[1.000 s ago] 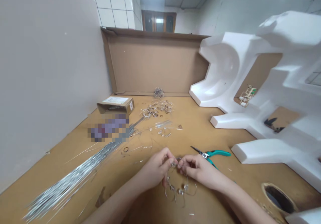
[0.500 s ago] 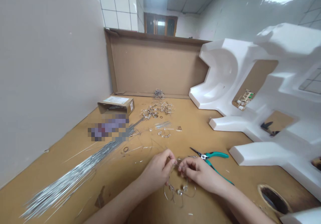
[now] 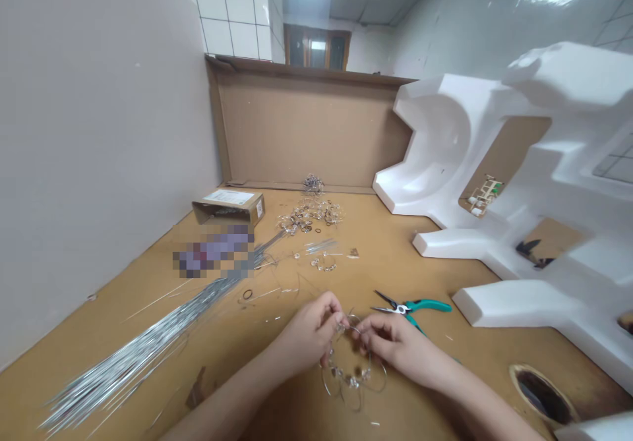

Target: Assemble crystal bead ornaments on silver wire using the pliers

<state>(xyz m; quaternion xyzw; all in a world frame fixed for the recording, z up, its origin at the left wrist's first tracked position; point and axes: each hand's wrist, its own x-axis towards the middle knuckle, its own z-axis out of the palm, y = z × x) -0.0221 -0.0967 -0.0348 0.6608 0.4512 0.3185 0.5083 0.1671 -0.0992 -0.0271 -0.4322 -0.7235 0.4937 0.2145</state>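
Note:
A thin wire ring strung with clear beads (image 3: 352, 374) hangs between my hands, low over the brown table (image 3: 420, 263). My left hand (image 3: 311, 332) pinches the top of the ring with fingers closed. My right hand (image 3: 390, 345) pinches the ring just to the right of it, fingertips almost touching the left ones. Teal-handled pliers (image 3: 413, 307) lie on the table just beyond my right hand.
A long bundle of silver wires (image 3: 143, 349) lies at the left. Small rings and beads (image 3: 309, 217) are heaped further back beside a small cardboard box (image 3: 228, 205). A large white foam moulding (image 3: 519, 184) fills the right. A hole (image 3: 541, 388) is in the table at the near right.
Both hands stay pinched on the beaded wire ring; the right hand has shifted slightly lower and the ring has turned a little between the fingers. The camera tilted slightly.

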